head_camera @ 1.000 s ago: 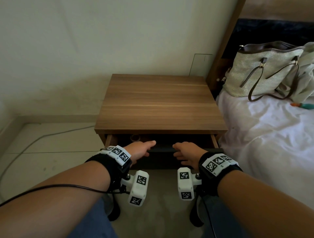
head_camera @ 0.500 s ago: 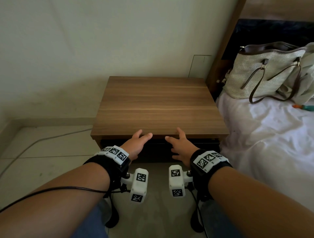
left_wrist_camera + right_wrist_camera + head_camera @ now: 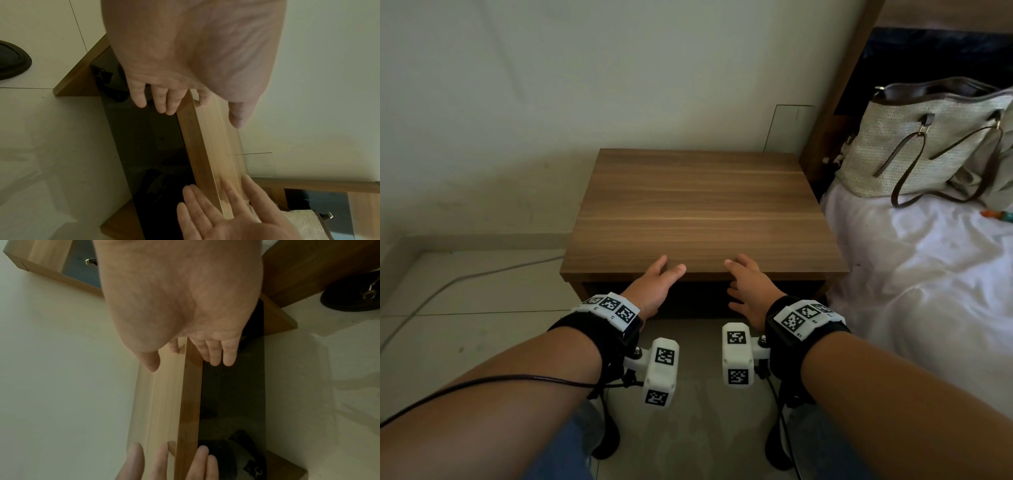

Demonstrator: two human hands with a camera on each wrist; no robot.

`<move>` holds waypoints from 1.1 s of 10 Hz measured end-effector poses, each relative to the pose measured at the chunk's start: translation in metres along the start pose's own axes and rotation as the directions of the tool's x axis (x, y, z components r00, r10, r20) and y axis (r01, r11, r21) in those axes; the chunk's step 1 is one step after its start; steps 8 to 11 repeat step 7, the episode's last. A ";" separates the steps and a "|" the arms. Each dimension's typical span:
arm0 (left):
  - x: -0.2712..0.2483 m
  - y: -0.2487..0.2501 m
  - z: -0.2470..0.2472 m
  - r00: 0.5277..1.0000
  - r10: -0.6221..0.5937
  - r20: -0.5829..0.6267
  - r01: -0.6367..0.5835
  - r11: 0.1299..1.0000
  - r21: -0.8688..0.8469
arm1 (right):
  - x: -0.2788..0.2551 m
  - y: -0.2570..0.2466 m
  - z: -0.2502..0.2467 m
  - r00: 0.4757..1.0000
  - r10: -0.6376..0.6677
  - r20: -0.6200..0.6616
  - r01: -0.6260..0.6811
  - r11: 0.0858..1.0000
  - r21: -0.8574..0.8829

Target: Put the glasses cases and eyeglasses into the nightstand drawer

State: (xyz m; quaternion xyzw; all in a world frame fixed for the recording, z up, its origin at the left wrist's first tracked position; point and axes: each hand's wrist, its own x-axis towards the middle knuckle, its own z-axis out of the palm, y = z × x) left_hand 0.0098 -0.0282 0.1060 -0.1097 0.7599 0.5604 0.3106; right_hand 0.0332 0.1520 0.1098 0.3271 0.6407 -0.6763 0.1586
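Note:
The wooden nightstand (image 3: 702, 212) has a bare top, and its dark glossy drawer front (image 3: 698, 298) sits flush under the top's edge. No glasses cases or eyeglasses show in any view. My left hand (image 3: 664, 274) is open, with straight fingers against the drawer front (image 3: 148, 146) and the thumb over the top's front edge. My right hand (image 3: 743, 274) mirrors it a short way to the right, with its fingers (image 3: 216, 353) flat on the dark panel (image 3: 232, 394). Neither hand holds anything.
A woven handbag (image 3: 921, 137) lies on the white bed sheet (image 3: 928, 291) to the right, against the wooden headboard post (image 3: 835, 102). A cable (image 3: 465, 277) runs over the tiled floor at the left. Dark shoes (image 3: 12, 60) (image 3: 353, 295) lie on the floor near the nightstand.
A second ago the drawer stood slightly open with both hands on its front. Both hands pushed it in, and it is now shut, with the hands up at the top's edge.

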 end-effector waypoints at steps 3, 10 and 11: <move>0.002 -0.001 -0.001 1.000 0.007 0.012 -0.007 1.000 0.010 | 0.003 0.001 0.002 1.000 0.012 0.005 -0.012 0.998 0.069; -0.028 0.018 -0.008 0.999 0.046 -0.027 -0.047 0.998 -0.039 | -0.028 -0.015 -0.008 0.998 -0.044 0.048 0.040 0.996 0.080; -0.028 0.018 -0.008 0.999 0.046 -0.027 -0.047 0.998 -0.039 | -0.028 -0.015 -0.008 0.998 -0.044 0.048 0.040 0.996 0.080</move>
